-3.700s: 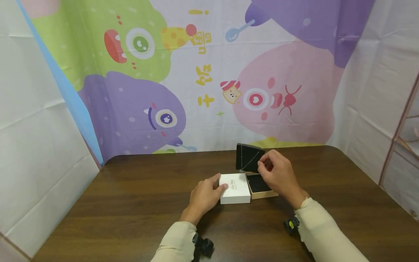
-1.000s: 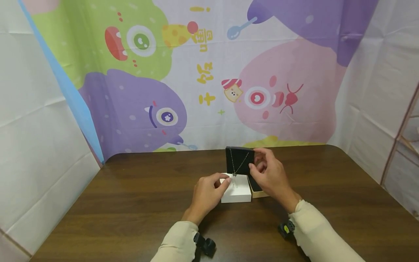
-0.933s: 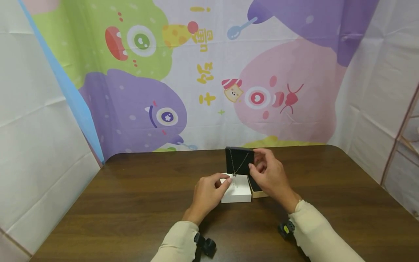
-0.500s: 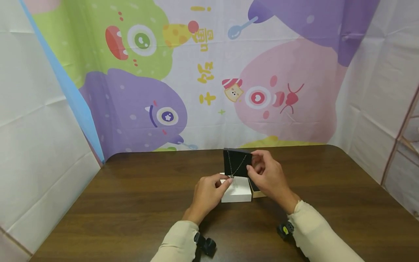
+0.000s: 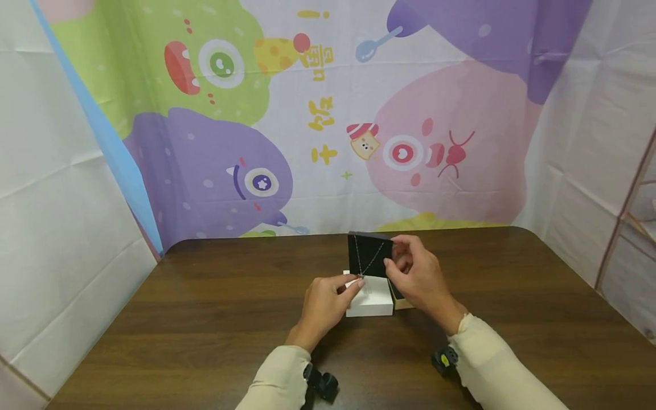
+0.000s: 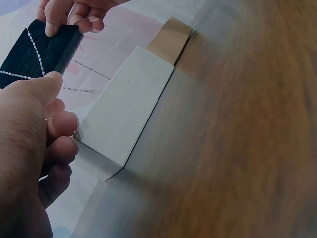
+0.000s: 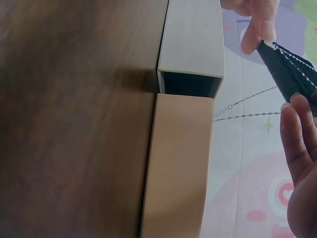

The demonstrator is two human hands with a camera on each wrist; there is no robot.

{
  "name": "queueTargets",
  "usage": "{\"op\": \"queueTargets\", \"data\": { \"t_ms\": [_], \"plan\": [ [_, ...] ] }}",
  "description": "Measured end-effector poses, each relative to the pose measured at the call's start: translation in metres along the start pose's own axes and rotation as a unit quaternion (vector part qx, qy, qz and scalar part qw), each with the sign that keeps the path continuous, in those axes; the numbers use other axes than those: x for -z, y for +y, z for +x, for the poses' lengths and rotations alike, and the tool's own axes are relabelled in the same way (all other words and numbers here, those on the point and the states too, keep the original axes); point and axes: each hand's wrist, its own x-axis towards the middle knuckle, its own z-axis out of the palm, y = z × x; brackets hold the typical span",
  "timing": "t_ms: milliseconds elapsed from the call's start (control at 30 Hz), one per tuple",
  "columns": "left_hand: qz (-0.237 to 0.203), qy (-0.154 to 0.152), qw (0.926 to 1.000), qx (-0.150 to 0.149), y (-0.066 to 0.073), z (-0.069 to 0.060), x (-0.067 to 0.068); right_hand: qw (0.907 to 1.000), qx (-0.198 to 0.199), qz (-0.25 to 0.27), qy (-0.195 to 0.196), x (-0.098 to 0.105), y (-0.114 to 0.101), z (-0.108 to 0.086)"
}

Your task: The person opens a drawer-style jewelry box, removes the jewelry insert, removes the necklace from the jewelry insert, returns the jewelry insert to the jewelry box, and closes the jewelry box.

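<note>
A thin square black pad (image 5: 366,253) stands upright over the boxes, with a silver necklace (image 6: 35,49) strung in a V across its face. My right hand (image 5: 422,279) grips the pad's right edge between thumb and fingers. At its bottom edge, my left hand (image 5: 325,302) pinches the low point of the necklace; the pendant is mostly hidden by the fingertips. Behind the pad, loose chain ends hang down in both wrist views. Below lies a white box sleeve (image 5: 371,310) with small lettering, its end touching a tan box tray (image 7: 181,158) partly hidden by my right hand.
The brown wooden table (image 5: 215,341) stretches out on both sides of the boxes. A cartoon-printed cloth (image 5: 328,205) hangs along its far edge, and pale cloth walls stand left and right. Black wrist cameras (image 5: 323,384) are strapped at both cuffs.
My right hand has brought the black pad left from above the tan tray to over the white sleeve, then slightly lower. My left hand has gone from resting on the sleeve to pinching the necklace.
</note>
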Motion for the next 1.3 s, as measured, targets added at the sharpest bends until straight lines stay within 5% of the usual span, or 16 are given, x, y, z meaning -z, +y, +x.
{"op": "queueTargets", "data": {
  "t_ms": [533, 1300],
  "plan": [
    [-0.062, -0.026, 0.9975, -0.024, 0.0027, 0.0003, -0.0009, 0.9996, 0.027, -0.008, -0.001, -0.0020, 0.0005, -0.0018],
    [-0.056, -0.003, 0.9975, -0.042, 0.0025, -0.0004, -0.0016, 0.9983, 0.058, -0.012, -0.005, -0.0034, -0.0005, -0.0010]
  ]
}}
